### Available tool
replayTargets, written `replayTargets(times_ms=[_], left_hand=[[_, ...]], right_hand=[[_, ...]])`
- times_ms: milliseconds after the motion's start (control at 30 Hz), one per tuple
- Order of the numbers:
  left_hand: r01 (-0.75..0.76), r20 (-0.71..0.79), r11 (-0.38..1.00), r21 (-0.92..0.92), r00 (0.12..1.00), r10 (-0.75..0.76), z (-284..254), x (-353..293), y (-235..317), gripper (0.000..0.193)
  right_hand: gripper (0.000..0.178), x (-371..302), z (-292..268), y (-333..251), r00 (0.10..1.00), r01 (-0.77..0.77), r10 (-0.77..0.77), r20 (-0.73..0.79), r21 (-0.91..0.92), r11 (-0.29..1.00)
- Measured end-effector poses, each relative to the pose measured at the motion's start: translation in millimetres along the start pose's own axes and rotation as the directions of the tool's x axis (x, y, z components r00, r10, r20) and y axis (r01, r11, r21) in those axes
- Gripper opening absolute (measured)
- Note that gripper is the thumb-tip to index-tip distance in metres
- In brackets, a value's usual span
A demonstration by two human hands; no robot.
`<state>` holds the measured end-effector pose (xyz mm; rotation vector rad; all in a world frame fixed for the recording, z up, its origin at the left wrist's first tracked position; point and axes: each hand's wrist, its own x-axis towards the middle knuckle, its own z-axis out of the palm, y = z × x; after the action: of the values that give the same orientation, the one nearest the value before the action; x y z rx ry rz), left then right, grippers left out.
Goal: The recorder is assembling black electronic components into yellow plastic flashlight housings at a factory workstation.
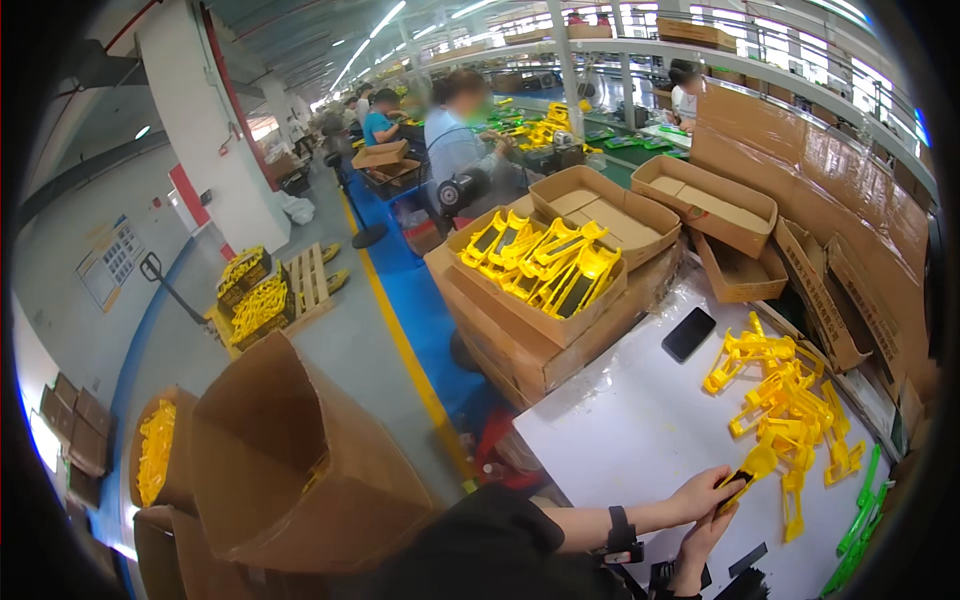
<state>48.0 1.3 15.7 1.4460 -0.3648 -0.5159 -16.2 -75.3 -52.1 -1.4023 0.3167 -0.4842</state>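
A yellow plastic part with a rounded, cup-like end [760,461] is held between my two hands over the white tabletop [600,440]. My left hand [700,495] grips it from the far side, fingers closed, near a black strip on its body. My right hand [704,538] closes on its lower end from the near side; its fingertips are partly hidden. Just beyond lies a loose pile of similar yellow plastic parts [785,400]. Close to my right hand are a flat black strip [748,560] and a bunch of black strips at the lower edge.
A black phone [689,334] lies on the table. Green plastic parts [858,525] lie along the right edge. A carton of yellow parts with dark strips [545,265] stands on stacked boxes. Open cartons [705,205] line the back; a large carton [370,470] stands left. Co-workers [465,140] sit beyond.
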Motion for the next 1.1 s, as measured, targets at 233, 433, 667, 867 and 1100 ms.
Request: replayTargets(times_ms=[233,433,667,867,1100], left_hand=[[-0.115,-0.101,0.887,0.447,0.979,0.177,-29,-22,-11,0.020],[-0.096,-0.026,0.849,0.519,0.991,0.128,-55,-12,7,0.017],[-0.013,-0.031,0.973,0.231,0.999,0.021,-34,-22,25,0.032],[-0.090,-0.008,0.968,0.235,0.995,0.095,-16,-23,19,0.031],[-0.172,-0.086,0.883,0.436,0.969,0.232,-41,-22,-24,0.022]], right_hand=[[0.026,4,-8,-10,0.955,-0.208,0.169,0.242,0.147,0.967],[0.022,16,12,-55,0.961,-0.018,0.121,0.248,-0.381,0.924],[0.018,13,1,-80,0.988,0.018,0.049,0.148,-0.419,0.908],[0.017,11,-14,-91,0.989,-0.018,0.081,0.124,-0.441,0.898],[0.026,13,6,-71,0.973,0.062,0.089,0.213,-0.613,0.788]])
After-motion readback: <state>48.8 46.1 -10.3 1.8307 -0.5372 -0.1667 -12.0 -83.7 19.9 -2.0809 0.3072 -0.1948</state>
